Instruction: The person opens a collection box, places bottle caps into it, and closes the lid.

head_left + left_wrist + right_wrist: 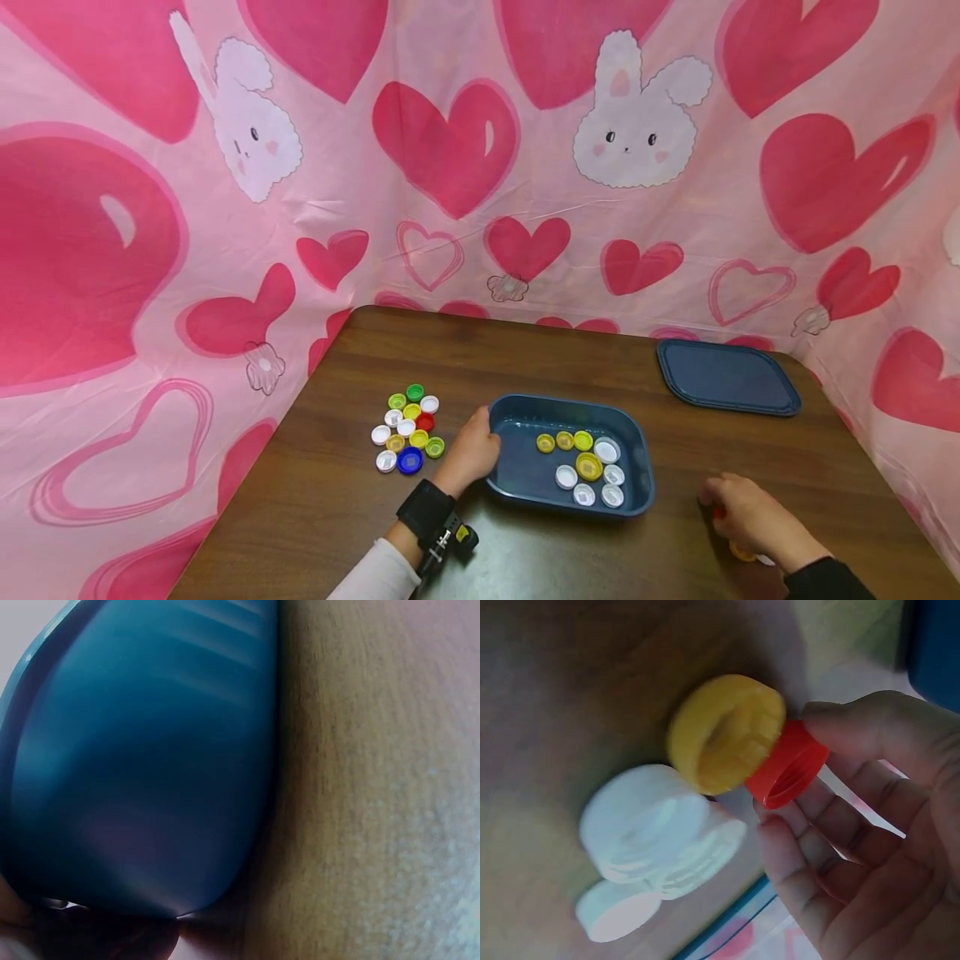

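Red cap (789,766) in a firm pinch, blue tray (521,471) held at its left end

Pinched by the right hand (750,512), thumb and fingertips clamped on the red cap, near the table's (480,367) right edge, well apart from the tray. Held by its sides, probably for a sure grip on something so small. Just beside, one yellow cap (716,735), overlapping the red one in the right wrist view, actual contact impossible to tell; then three white caps (641,825), bunched together.

Clasped at the tray's left rim by the left hand (472,448), presumably to keep that tray from sliding; exact finger placement blurred in the left wrist view. Set between the two outer groups, perhaps for an easy reach from either.

Counted inside the tray: nine caps (588,466), four yellow and five white, gathered toward the right end.

Counted near the table's left edge: thirteen loose caps (406,427), five white, three yellow to amber, two lime, one green, one red and one blue, spread flat, perhaps to keep every colour in sight. At the table's far right corner, one flat blue lid-like panel (729,377).
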`<state>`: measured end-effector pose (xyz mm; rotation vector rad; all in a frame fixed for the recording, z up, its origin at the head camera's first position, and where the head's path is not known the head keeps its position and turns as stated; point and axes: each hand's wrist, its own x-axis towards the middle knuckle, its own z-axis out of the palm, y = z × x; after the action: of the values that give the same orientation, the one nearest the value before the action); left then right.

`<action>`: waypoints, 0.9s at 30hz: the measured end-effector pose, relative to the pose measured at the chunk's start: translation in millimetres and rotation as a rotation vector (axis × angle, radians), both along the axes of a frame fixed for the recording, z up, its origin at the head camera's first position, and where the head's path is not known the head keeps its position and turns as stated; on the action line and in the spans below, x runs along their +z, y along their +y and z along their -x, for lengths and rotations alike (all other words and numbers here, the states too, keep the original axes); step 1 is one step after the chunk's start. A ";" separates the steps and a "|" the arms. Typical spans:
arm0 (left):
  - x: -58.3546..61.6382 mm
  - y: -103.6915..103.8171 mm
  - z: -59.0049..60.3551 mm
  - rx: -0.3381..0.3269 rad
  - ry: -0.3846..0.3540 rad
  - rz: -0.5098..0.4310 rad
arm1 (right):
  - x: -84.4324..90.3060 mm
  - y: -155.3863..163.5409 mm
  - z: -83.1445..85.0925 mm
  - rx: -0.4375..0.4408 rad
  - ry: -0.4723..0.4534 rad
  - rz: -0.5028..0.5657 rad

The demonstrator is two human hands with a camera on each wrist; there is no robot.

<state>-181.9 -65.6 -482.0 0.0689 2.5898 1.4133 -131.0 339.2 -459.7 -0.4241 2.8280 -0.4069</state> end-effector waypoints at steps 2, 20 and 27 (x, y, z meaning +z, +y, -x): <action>-0.1 0.0 0.0 0.000 -0.001 0.000 | 5.3 -1.8 2.5 0.020 0.043 -0.013; 0.5 0.4 -0.8 0.003 -0.009 0.001 | 68.5 -103.8 40.3 0.115 0.136 0.028; 0.2 0.6 -1.1 0.006 -0.020 -0.007 | 68.4 -163.5 50.3 0.195 0.047 0.002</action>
<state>-180.8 -64.9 -481.8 0.0480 2.5710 1.4182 -181.3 175.7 -391.3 -0.7112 2.7968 -0.3640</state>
